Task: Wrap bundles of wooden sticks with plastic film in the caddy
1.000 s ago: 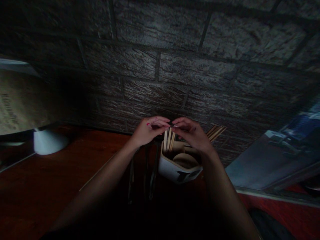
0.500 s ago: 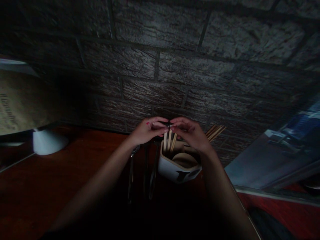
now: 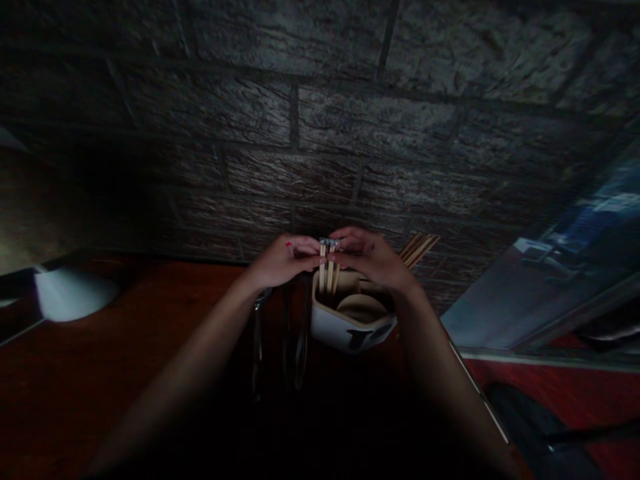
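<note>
Several light wooden chopsticks point(image 3: 331, 272) stand in the back left of a white, angular holder point(image 3: 345, 333) with dark lettering. Around their patterned, silvery tops the fingers of both hands meet. My left hand point(image 3: 280, 263), with red marks on it, is closed on the tops from the left. From the right, my right hand point(image 3: 373, 257) closes on the same tops, thumb in front. A round tan piece point(image 3: 363, 308) sits inside the holder. Beyond my right wrist, another bundle of thin sticks point(image 3: 420, 249) leans out to the right; its lower part is hidden.
Long metal utensils point(image 3: 257, 350) lie left of the holder on the brown wooden surface point(image 3: 165, 320). A white cone-shaped object point(image 3: 75, 293) stands at far left. A dark brick wall point(image 3: 320, 120) rises close behind my hands. At right, a pale panel point(image 3: 493, 307) borders a red floor point(image 3: 550, 387).
The view has shifted, so the holder and hands appear slightly further left and up. My fingers have drawn closer around the chopsticks, and the silvery tops now show between them.
</note>
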Available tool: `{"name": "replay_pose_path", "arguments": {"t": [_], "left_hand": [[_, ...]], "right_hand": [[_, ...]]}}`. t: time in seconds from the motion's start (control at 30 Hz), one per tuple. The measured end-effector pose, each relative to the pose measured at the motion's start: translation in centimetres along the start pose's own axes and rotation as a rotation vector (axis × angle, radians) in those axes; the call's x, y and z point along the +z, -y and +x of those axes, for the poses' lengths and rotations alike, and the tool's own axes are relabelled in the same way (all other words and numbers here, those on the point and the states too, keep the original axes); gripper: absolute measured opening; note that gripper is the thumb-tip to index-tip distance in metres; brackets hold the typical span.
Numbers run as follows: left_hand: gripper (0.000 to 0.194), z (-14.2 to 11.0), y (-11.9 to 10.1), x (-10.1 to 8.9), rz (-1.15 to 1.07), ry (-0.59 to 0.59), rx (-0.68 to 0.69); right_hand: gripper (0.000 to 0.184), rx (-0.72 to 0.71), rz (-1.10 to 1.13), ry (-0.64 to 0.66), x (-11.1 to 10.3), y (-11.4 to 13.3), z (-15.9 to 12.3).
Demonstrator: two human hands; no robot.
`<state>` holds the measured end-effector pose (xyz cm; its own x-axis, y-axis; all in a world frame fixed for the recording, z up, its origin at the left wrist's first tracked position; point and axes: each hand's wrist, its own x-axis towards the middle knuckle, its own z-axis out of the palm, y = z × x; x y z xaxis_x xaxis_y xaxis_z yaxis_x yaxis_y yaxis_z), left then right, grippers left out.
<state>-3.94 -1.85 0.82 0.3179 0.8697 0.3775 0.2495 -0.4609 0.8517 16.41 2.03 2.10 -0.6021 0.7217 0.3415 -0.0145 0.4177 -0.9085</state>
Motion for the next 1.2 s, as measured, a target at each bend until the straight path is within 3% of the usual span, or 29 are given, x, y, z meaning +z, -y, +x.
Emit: {"name": "replay_pose_path", "arguments": {"t": [0.2,0.43,0.67,0.8,1.2], "left_hand": [[0.030,-0.06,-0.17,0.35,-0.055,-0.050,-0.028],[0.022,0.07,-0.07,0.51,0.039,-0.024,0.004],[0.016,-0.04,0.15,0.16,0.007,0.111,-0.038],[0.018,-0.08,0.21,0.06,0.006,0.106,-0.072],[0.019,-0.06,0.33,0.28,0.126,0.062,0.056]], "right_hand": [[0.030,-0.059,0.016,0.030,0.06,0.26,-0.12],[0.026,-0.021,0.013,0.049,-0.12,0.86,-0.52],[0.024,-0.040,-0.018,0.032,-0.06,0.04,-0.16],[0.027,-0.028,-0.035,0.038,-0.24,-0.03,-0.16],[0.032,0.021,-0.043,-0.048,0.06,0.49,-0.32]]}}
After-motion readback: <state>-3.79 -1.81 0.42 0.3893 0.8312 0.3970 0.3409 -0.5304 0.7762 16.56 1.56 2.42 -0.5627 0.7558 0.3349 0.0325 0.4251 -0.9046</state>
